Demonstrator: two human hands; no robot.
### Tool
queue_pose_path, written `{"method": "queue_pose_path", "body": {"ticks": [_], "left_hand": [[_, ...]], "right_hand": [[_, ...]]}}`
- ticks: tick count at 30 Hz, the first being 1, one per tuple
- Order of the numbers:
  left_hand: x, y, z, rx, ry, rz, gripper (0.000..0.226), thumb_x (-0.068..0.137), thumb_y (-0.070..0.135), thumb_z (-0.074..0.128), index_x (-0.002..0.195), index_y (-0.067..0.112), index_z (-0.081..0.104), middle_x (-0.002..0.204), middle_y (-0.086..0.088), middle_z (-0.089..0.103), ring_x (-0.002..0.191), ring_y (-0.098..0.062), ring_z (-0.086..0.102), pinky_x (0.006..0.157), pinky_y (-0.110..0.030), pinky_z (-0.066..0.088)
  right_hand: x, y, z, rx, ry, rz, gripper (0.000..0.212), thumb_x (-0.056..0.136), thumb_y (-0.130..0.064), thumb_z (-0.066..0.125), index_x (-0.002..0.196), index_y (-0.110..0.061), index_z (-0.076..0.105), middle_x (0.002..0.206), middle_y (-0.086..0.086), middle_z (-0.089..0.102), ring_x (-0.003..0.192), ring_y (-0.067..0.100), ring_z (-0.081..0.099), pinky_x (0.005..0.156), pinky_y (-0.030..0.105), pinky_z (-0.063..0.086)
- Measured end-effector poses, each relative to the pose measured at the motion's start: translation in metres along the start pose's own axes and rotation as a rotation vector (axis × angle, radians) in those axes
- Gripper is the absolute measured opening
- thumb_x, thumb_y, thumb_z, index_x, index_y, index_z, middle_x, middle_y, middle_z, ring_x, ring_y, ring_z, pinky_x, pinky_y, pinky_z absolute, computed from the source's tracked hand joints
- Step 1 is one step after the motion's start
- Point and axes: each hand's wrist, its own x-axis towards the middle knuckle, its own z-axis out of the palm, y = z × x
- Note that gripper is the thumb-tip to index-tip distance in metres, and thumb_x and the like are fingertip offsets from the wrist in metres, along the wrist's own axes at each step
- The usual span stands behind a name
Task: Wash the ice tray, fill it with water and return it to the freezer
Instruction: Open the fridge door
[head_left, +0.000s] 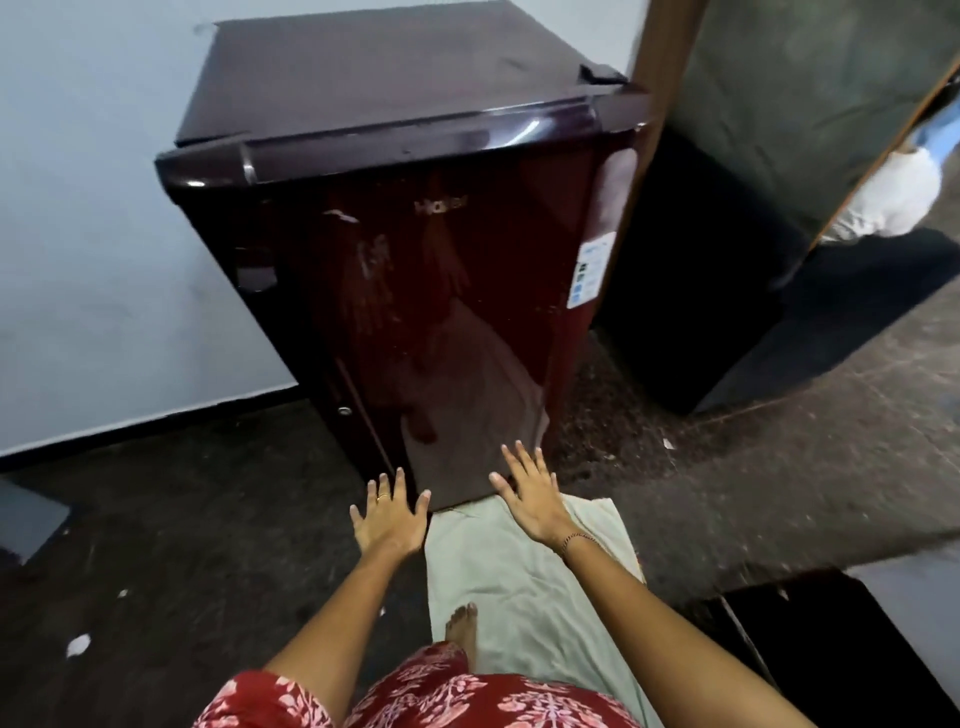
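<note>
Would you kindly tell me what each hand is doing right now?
Left hand: open, fingers spread, holding nothing.
Right hand: open, fingers spread, holding nothing.

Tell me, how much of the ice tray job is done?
Nothing visibly done: no ice tray is in view. The maroon fridge door is closed; the left hand and right hand are out before it, open and empty. Start or finish, I cannot tell; if start, everything remains.

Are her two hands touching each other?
Apart. The head view shows the left hand and right hand spread open side by side, with a strip of the fridge door and the pale cloth showing in the gap between them.
</note>
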Motion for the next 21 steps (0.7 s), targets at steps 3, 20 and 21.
{"method": "queue_pose_path", "body": {"ticks": [3, 20, 21], "left_hand": [[0.014, -0.026, -0.014, -0.046, 0.016, -0.078, 0.065, 0.097, 0.056, 0.018, 0.151, 0.023, 0.002, 0.160, -0.002, 0.002, 0.147, -0.020, -0.004, 0.117, -0.049, 0.002], [0.053, -0.049, -0.191, -1.253, 0.554, -0.087, 0.049, 0.098, 0.048, 0.030, 0.131, 0.018, 0.051, 0.131, -0.007, 0.057, 0.123, -0.022, 0.051, 0.099, -0.029, 0.037], [0.052, -0.045, -0.203, -1.316, 0.610, -0.048, 0.047, 0.098, 0.048, 0.031, 0.123, 0.019, 0.057, 0.124, -0.005, 0.062, 0.119, -0.020, 0.055, 0.099, -0.029, 0.040]], "right_hand": [[0.030, -0.035, 0.006, 0.075, -0.025, -0.054, 0.061, 0.097, -0.052, 0.029, 0.151, -0.028, 0.013, 0.160, -0.007, 0.000, 0.146, 0.018, -0.013, 0.116, 0.050, -0.002], [0.111, -0.230, 0.027, 0.700, -0.217, -0.243, 0.051, 0.099, -0.046, 0.031, 0.145, -0.025, 0.031, 0.148, -0.007, 0.035, 0.132, 0.001, 0.029, 0.102, 0.013, 0.026], [0.113, -0.237, 0.028, 0.666, -0.213, -0.257, 0.053, 0.097, -0.046, 0.037, 0.144, -0.022, 0.034, 0.146, -0.006, 0.037, 0.132, 0.003, 0.031, 0.101, 0.013, 0.029]]}}
